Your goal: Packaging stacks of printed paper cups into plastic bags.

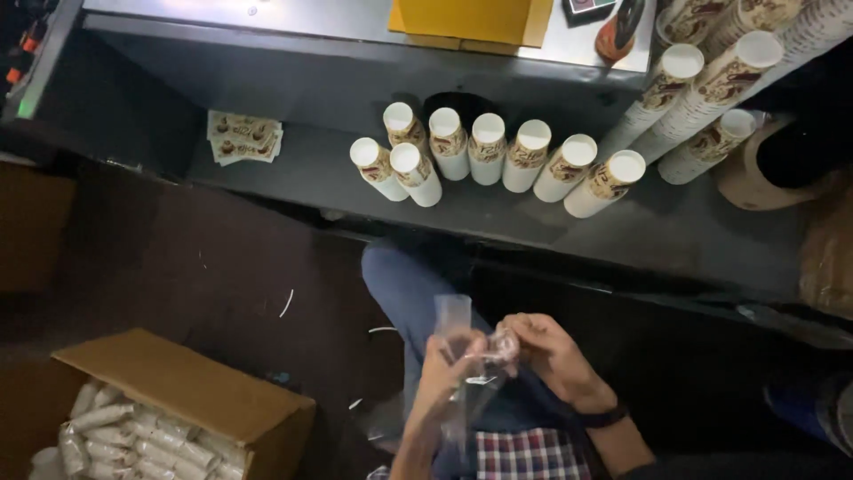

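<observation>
Hands meet low in the frame, just right of centre, over the person's lap. The left hand (444, 369) is closed around a clear plastic sleeve (455, 342) whose open end stands up above the knuckles; the right hand (546, 351) pinches the crumpled part of the same sleeve from the other side, a dark band (602, 416) on its wrist. The film is blurred, so whether it holds anything cannot be told. Under the hands lie a blue-trousered knee (400, 284) and the hem of a checked shirt (529, 453).

In the lower left corner, an open cardboard box (191, 387) sits on the dark floor (178, 267), filled with wrapped stacks of white cups (115, 436) lying on their sides.

Above the knee, across the middle of the frame, runs a grey shelf (498, 213). On it stands a row of paper cup stacks (489, 151), white with brown print, close together and mostly touching. To the upper right, longer stacks (711, 98) lean at a slant. At the shelf's left end, well apart from the row, lies a small pile of printed sachets (243, 136).

Along the top edge is a steel bench (311, 18) with a yellow folder (466, 20) on it.
</observation>
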